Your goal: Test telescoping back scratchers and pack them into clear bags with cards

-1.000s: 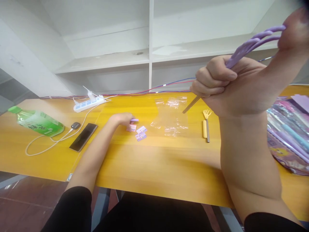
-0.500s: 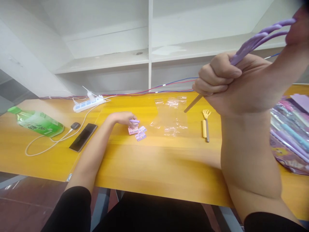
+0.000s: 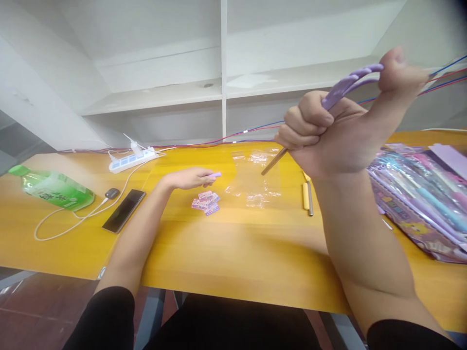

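Observation:
My right hand (image 3: 321,126) is raised over the table's right half, its fingers wrapped round a purple claw-shaped scratcher head (image 3: 346,86) with a metal rod (image 3: 273,162) pointing down to the left. The thumb touches the prong tips. Over the left-centre, my left hand (image 3: 195,178) pinches a small purple piece (image 3: 216,175). Just below it lie small printed pink and purple cards (image 3: 206,202), overlapping. Clear plastic bags (image 3: 255,180) rest between the hands. A yellow handle (image 3: 305,196) and a metal rod (image 3: 310,199) lie side by side under my right hand.
At left are a green bottle (image 3: 54,189), a black phone (image 3: 124,211), a white cable and a power strip (image 3: 133,159). Packaged colourful items (image 3: 423,199) are piled at right. White shelving (image 3: 224,58) stands behind the yellow table (image 3: 233,262).
My left hand has lifted off the cards and shifted right with the purple piece. My right hand has come lower and to the left, still gripping the scratcher.

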A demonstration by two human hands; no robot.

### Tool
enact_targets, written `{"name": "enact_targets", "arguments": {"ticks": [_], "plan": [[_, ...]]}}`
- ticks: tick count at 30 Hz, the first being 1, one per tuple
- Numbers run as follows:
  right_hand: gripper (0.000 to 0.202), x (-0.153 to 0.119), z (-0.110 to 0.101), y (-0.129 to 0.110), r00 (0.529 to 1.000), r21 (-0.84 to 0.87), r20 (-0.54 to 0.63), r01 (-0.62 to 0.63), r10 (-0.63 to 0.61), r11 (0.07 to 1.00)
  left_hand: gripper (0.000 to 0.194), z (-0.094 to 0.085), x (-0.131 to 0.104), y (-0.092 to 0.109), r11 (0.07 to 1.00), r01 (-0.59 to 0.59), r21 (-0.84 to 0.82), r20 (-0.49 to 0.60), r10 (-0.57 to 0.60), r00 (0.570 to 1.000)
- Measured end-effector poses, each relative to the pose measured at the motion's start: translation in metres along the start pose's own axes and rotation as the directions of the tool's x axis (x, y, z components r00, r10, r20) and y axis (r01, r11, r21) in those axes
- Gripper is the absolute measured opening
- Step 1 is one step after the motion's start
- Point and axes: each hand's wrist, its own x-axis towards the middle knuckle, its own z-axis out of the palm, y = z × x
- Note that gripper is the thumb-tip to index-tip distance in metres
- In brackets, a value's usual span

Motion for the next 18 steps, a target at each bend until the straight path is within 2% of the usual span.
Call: {"name": "enact_targets", "arguments": {"ticks": [3, 6, 9, 12, 14, 16, 18], "plan": [[0.078, 0.002, -0.005, 0.01, 0.987, 0.032, -0.105, 0.125, -0.121, 0.992, 0.049, 0.003, -0.01, 0.027, 0.996, -0.071, -0.047, -0.103, 0.066, 0.992], [0.083, 0.002, -0.014, 0.016, 0.965, 0.07, -0.188, 0.198, -0.182, 0.978, 0.053, 0.009, -0.02, 0.056, 0.997, -0.075, -0.014, -0.228, 0.069, 0.971], [0.083, -0.003, -0.018, 0.015, 0.957, 0.145, -0.151, 0.268, -0.246, 0.953, 0.054, 0.018, -0.026, 0.076, 0.999, -0.045, 0.012, -0.326, 0.046, 0.944], [0.078, -0.006, -0.018, 0.014, 0.96, 0.254, -0.093, 0.279, -0.264, 0.926, 0.05, 0.026, -0.026, 0.084, 0.999, -0.04, -0.006, -0.379, 0.035, 0.925], [0.079, -0.007, -0.017, 0.016, 0.947, 0.302, -0.107, 0.321, -0.303, 0.897, 0.048, 0.03, -0.025, 0.085, 0.998, -0.05, -0.025, -0.39, 0.036, 0.92], [0.081, -0.007, -0.015, 0.018, 0.929, 0.299, -0.142, 0.37, -0.342, 0.88, 0.047, 0.033, -0.023, 0.084, 0.997, -0.054, -0.05, -0.391, 0.03, 0.92], [0.082, -0.008, -0.012, 0.019, 0.941, 0.252, -0.165, 0.329, -0.295, 0.91, 0.047, 0.034, -0.022, 0.084, 0.996, -0.049, -0.074, -0.393, 0.016, 0.919]]}}
